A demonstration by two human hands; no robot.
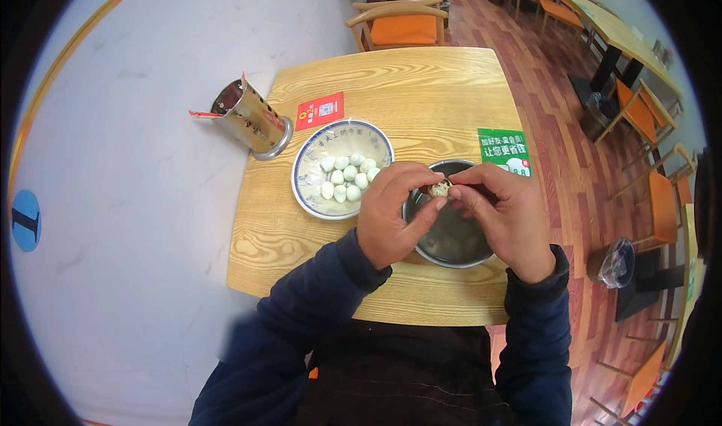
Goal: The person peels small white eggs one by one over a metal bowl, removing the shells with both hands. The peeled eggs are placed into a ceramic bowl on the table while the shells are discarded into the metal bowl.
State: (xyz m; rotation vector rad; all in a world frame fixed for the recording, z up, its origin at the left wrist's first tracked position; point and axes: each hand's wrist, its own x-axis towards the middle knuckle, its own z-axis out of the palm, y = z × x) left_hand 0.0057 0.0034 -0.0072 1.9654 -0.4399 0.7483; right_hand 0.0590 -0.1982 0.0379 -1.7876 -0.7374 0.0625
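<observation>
Between the fingertips of both hands is a small speckled quail egg (439, 190), its shell partly broken. My left hand (400, 204) pinches it from the left, and my right hand (500, 212) grips it from the right with thumb and forefinger. Below them stands a round metal bowl (456, 263) with cloudy liquid; my hands hide part of its rim and contents. Left of it, a white bowl with a blue pattern (307, 198) holds several pale, peeled eggs (349, 173).
A metal utensil holder (253, 119) with red-wrapped items stands at the wooden table's (391, 80) left edge. A red card (320, 111) and a green card (502, 149) lie on the tabletop. Beyond the far edge is an orange-seated chair (404, 30); a white wall (135, 148) borders the left.
</observation>
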